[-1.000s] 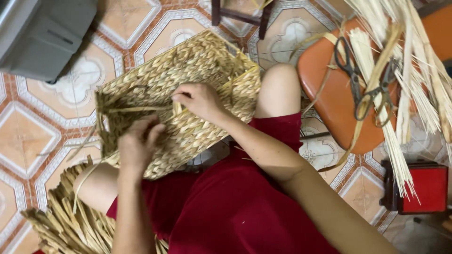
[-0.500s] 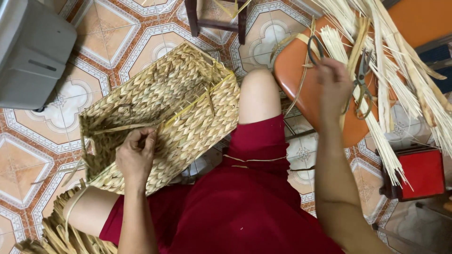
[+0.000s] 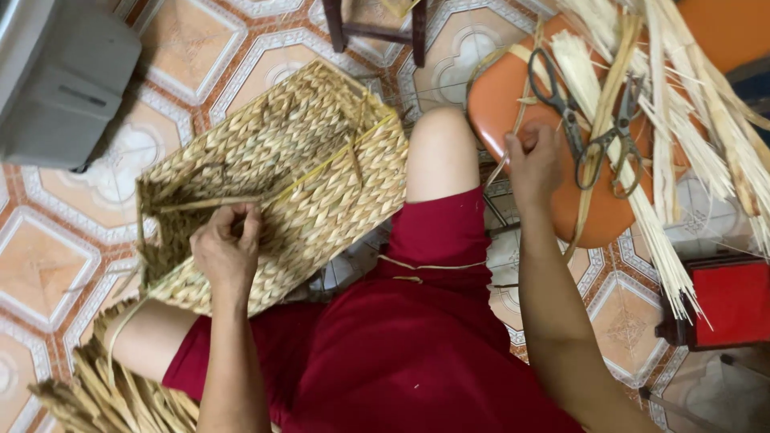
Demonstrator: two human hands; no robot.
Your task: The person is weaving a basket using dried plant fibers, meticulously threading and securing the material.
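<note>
On the lap, left of the bare knee, lies the basket (image 3: 281,184), tilted, its open mouth toward the left hand (image 3: 227,250). Left fingers (image 3: 241,220) are curled together over the near rim, clamped on a loose strand (image 3: 208,204) that runs across the opening. Right hand (image 3: 533,160) is well apart from the basket, over the orange stool (image 3: 513,96) at right; its fingers are bunched, pinching something thin at the stool's edge, but I cannot tell exactly what. Scissors (image 3: 589,128) lie just right of that hand, among reeds (image 3: 666,160).

Risks, as judged: the basket rests on one thigh under one hand only, so a tug on the strand could tip it off toward the floor. Reaching sideways near the scissors blades, partly buried in reeds, could nick a finger. Reeds overhang the stool and may slide off if dragged.
</note>
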